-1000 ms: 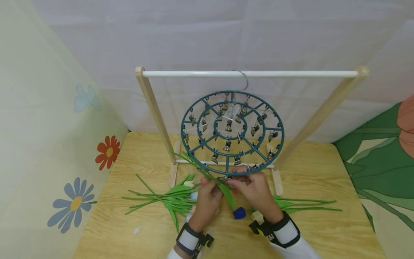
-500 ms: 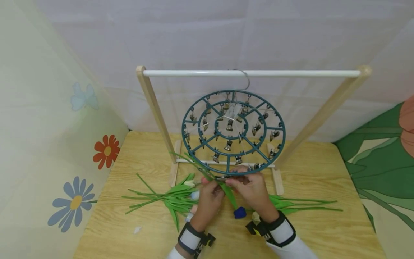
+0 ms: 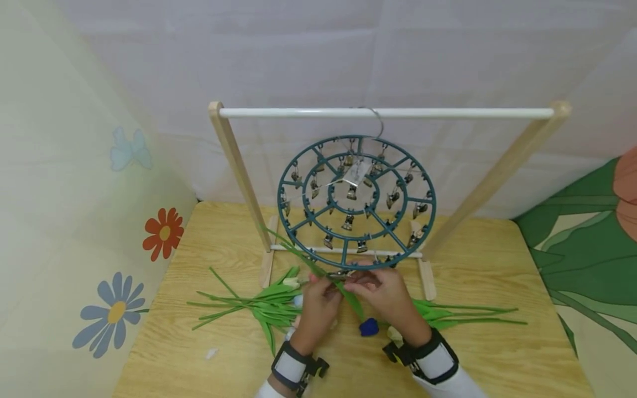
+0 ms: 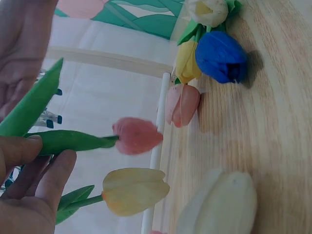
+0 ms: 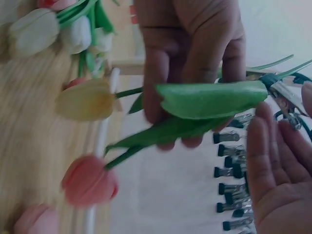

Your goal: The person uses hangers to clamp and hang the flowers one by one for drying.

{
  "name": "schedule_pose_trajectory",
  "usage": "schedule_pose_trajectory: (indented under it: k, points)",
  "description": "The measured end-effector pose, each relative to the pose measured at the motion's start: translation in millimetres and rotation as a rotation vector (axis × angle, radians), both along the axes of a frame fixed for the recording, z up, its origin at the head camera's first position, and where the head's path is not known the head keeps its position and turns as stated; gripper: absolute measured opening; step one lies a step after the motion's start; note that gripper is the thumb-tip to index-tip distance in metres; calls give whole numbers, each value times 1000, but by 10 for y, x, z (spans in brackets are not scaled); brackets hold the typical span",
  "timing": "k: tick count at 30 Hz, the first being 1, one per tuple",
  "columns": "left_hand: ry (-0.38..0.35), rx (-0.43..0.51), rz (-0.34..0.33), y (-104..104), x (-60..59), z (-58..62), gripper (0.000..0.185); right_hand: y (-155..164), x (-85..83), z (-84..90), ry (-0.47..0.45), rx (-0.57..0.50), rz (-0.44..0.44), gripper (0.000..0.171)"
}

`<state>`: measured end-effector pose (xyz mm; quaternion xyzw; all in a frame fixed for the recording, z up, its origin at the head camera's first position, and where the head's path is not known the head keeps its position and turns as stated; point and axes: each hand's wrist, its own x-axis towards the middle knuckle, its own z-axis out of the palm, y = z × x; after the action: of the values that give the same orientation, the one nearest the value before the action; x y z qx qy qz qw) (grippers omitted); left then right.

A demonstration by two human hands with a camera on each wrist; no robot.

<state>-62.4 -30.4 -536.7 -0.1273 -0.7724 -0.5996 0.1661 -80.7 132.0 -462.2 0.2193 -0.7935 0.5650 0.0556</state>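
Tulip (pink) (image 4: 138, 136) hangs head-down, its leafy stem pinched in the left hand (image 3: 318, 309), lower middle of the head view. Right hand's (image 3: 390, 296) fingers grip a clip (image 3: 340, 275). Clipping step, I'd guess; can't tell if it's biting yet. Next probably needs the stem seated, then clip released.

Likely a staged booth: pale sheeting (image 3: 308, 61) hangs behind the far edge of the table (image 3: 492, 265); flower-printed backdrops (image 3: 116, 313) flank its side edges.

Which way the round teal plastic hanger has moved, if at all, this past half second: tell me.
Yes: the hanger tilted slightly, its top edge now closer to the white horizontal bar.
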Motion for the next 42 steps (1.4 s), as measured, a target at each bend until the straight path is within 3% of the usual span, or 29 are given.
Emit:
schedule_pose_trajectory:
  k: [5,10,12,14,20,26,33,42]
  points:
    - [-45,38,-19,-61,-5,-3,31,109,66,-100,-68,78,65,30]
    - [-38,60,-25,-104,-33,-11,26,326,105,-192,78,149,98,31]
    - [-24,78,-27,-118,-44,-9,26,456,121,-222,136,191,69,29]
    - [-9,108,-36,-127,-60,3,22,613,147,-248,135,250,7,26]
    - [-8,153,-33,-175,-75,-1,18,1132,232,-317,86,381,-202,23]
    - [-40,168,7,-239,-87,-10,24,1504,296,-312,2,446,-318,19]
    - [-49,161,14,-305,-117,-34,17,1768,301,-352,-96,631,-328,26]
    - [-54,113,142,-427,-84,-74,30,2086,353,-635,45,832,-297,31]
